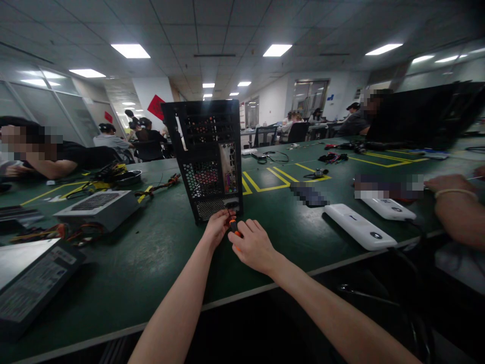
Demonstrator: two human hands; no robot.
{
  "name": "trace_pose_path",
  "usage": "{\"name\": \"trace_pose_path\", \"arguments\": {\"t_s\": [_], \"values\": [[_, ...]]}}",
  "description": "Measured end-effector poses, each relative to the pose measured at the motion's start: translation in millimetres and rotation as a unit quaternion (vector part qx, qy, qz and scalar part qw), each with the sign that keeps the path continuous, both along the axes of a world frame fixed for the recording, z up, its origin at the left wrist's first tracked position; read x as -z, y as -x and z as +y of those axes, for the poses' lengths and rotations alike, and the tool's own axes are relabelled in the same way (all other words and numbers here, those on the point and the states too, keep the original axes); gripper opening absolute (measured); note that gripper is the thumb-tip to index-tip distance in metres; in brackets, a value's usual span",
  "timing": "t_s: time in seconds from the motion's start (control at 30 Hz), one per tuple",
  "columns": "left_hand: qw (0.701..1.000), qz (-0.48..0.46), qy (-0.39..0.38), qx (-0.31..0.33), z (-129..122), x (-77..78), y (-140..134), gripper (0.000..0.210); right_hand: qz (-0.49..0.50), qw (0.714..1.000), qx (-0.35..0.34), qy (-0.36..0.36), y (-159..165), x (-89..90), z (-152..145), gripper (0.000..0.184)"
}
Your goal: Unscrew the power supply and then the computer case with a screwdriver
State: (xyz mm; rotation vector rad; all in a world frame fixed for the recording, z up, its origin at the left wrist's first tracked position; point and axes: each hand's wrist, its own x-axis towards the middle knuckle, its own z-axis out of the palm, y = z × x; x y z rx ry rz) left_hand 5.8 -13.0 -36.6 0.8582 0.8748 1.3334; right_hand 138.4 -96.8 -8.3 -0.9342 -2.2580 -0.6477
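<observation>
A black computer case (178, 151) stands upright on the green table, its perforated back and metal port plate (228, 167) towards me. In my right hand (253, 246), closed around its handle, is an orange and black screwdriver (234, 227). Its tip end is at the lower back of the case, beside my left hand. My left hand (217, 226) has its fingers pinched together against the lower edge of the case, next to the screwdriver's shaft. What these fingers hold, if anything, is too small to make out.
Two power supplies (100, 207) with cables lie on the left. To the right are a dark phone (308, 194), white power banks (358, 226) and a co-worker's hand (450, 189). Loose cables (333, 156) and yellow tape lines mark the table. Another person (56, 156) leans at the far left.
</observation>
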Motion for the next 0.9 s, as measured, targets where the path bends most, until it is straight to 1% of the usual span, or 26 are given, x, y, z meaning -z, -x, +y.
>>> {"name": "trace_pose_path", "arguments": {"t_s": [0.1,0.27,0.5,0.67,0.73,0.83,0.9], "values": [[1.0,0.002,-0.002,-0.006,-1.3,-1.5,-1.1,0.02,0.002,1.0,-0.009,0.009,0.2,1.6,1.5,0.012],[1.0,0.001,0.002,-0.005,-6.0,-6.8,-2.4,0.018,0.085,0.995,0.02,0.038,-1.6,5.6,5.3,0.018],[1.0,0.005,0.003,-0.008,-8.1,-9.5,-2.9,0.019,0.059,0.997,0.006,0.055,-1.6,3.3,3.5,0.011],[1.0,0.002,-0.004,-0.008,-7.3,-7.6,-2.8,0.017,0.108,0.992,0.016,0.058,-1.5,5.4,5.2,0.015],[1.0,0.002,-0.009,-0.008,-7.4,-7.3,-3.0,0.016,0.097,0.994,0.02,0.049,-1.5,5.4,4.9,0.015],[1.0,0.003,-0.007,-0.01,-8.1,-7.8,-3.5,0.016,0.049,0.998,0.016,0.028,-1.3,3.9,3.2,0.011],[1.0,0.003,-0.005,-0.012,-8.7,-8.1,-3.7,0.016,0.029,0.999,0.015,0.028,-1.2,2.7,2.3,0.01]]}}
